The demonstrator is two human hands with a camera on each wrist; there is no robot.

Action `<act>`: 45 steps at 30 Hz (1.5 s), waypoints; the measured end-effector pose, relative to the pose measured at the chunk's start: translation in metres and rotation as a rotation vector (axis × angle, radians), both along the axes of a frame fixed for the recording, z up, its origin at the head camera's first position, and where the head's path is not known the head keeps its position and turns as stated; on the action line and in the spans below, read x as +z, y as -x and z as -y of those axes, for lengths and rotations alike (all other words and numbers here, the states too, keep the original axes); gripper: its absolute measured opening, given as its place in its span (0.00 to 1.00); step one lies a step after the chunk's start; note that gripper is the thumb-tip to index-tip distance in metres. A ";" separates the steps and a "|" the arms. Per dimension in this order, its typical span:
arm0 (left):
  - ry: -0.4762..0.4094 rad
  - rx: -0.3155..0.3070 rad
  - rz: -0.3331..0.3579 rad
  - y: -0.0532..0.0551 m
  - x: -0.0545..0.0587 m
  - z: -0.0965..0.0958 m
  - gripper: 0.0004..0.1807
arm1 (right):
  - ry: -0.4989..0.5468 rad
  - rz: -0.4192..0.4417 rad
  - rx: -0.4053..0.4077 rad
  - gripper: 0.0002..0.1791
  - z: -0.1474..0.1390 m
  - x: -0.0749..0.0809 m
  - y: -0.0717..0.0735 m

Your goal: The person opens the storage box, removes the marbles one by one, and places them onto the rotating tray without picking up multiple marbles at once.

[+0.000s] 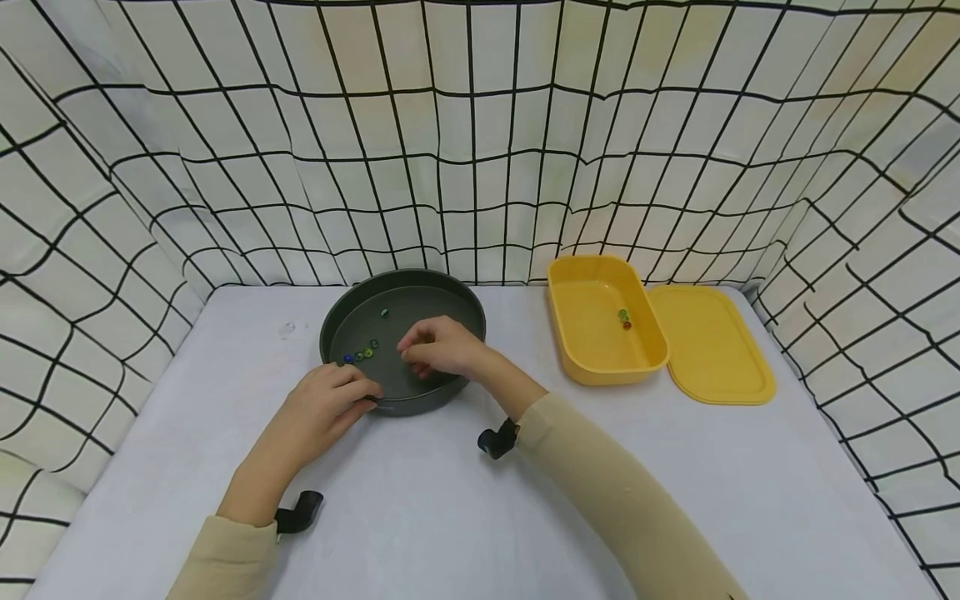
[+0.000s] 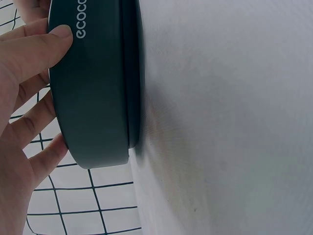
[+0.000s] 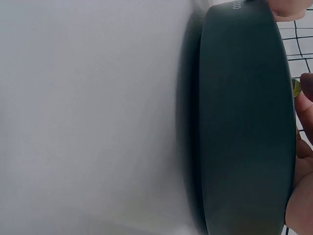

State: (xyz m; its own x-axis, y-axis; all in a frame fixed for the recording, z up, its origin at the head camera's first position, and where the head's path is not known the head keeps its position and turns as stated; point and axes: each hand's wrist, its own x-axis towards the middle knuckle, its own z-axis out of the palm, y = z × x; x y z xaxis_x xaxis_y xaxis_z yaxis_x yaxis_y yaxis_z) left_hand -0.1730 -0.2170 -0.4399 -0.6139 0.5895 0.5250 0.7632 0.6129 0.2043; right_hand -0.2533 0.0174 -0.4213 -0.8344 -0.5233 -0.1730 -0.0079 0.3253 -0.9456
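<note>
A round dark green pan (image 1: 408,406) with pale lettering on its side sits on the white-covered table. My left hand (image 1: 327,406) grips its near left rim, thumb (image 2: 61,36) on the outer wall and the other fingers over the edge. Over the pan's right half is my right hand (image 1: 444,346), fingers bent inward. Its fingertips pinch a yellow-green marble (image 3: 296,87), seen just past the rim in the right wrist view. Several glass marbles lie in the pan: a blue one (image 1: 348,359), a yellow-green one (image 1: 368,353) and a green one (image 1: 385,313) farther back among them.
To the right stands a yellow plastic box (image 1: 570,350) holding a few green and reddish marbles (image 1: 627,325). Its flat yellow lid (image 1: 720,350) lies beside it. A black grid net (image 1: 472,150) over white cloth encloses the table's back and sides.
</note>
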 end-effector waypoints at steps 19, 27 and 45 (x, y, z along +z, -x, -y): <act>-0.011 -0.021 -0.018 0.001 -0.001 -0.001 0.15 | -0.442 -0.248 0.065 0.02 0.013 -0.005 -0.002; -0.007 -0.016 -0.022 0.001 0.000 -0.001 0.15 | -0.521 -0.322 0.081 0.03 0.015 -0.003 -0.004; -0.018 -0.025 -0.031 0.001 -0.002 -0.001 0.16 | -0.518 -0.328 0.065 0.04 0.015 -0.005 -0.006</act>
